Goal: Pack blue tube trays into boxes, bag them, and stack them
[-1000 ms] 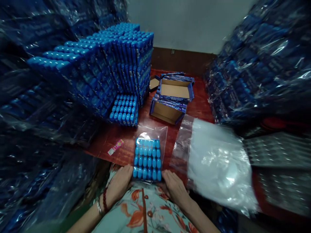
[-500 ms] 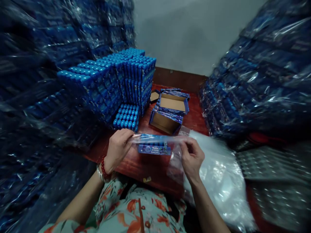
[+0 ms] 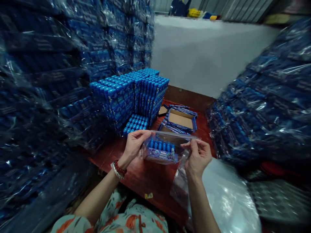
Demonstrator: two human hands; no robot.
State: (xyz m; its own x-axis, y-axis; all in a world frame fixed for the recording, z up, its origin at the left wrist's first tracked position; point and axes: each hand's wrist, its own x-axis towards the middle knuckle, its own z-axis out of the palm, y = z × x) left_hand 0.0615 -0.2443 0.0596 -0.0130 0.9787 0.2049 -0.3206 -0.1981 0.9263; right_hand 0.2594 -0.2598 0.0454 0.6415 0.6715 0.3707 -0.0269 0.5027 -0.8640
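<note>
A clear plastic bag (image 3: 167, 135) is stretched between my two hands above the red table. Inside it stands a printed blue-purple box (image 3: 162, 154) with a row of blue bottle-like items (image 3: 161, 145) showing above its front. My left hand (image 3: 136, 144) pinches the bag's upper left edge between thumb and fingers. At the opposite end, my right hand (image 3: 198, 155) is closed on the upper right edge. Behind my left hand a tray of blue-capped items (image 3: 136, 123) sits on the table. Part of the bag's right side is hidden by my right hand.
Stacked blue-capped packs (image 3: 128, 90) rise at the back left. Open display boxes (image 3: 181, 119) lie behind the bag. Loose clear plastic sheets (image 3: 225, 194) spread on the right. Plastic-wrapped piles (image 3: 262, 100) flank both sides, and a white wall (image 3: 189, 55) closes the back.
The view has tilted upward, showing more of the wall. The bag, seen nearly edge-on before, now hangs lower around the box, whose blue contents show more fully. Both hands keep their grip.
</note>
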